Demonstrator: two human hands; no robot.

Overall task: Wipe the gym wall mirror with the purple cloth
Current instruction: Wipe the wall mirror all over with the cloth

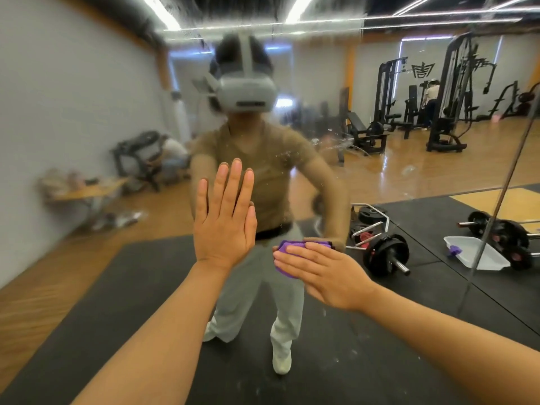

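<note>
The wall mirror (122, 106) fills the view, hazy and streaked on its left and middle, clearer to the right. My left hand (223, 217) lies flat against the glass with straight fingers pointing up. Lower and to the right, my right hand (320, 271) presses a folded purple cloth (285, 248) onto the mirror with straight fingers pointing left. Most of the cloth is hidden under my palm. My own reflection stands behind both hands.
A vertical mirror seam (502, 188) runs at the right. Reflected in the glass are a black floor mat (117, 287), a barbell with plates (385, 252), a white tray (479, 252), weight machines (447, 97) and a small table (87, 191).
</note>
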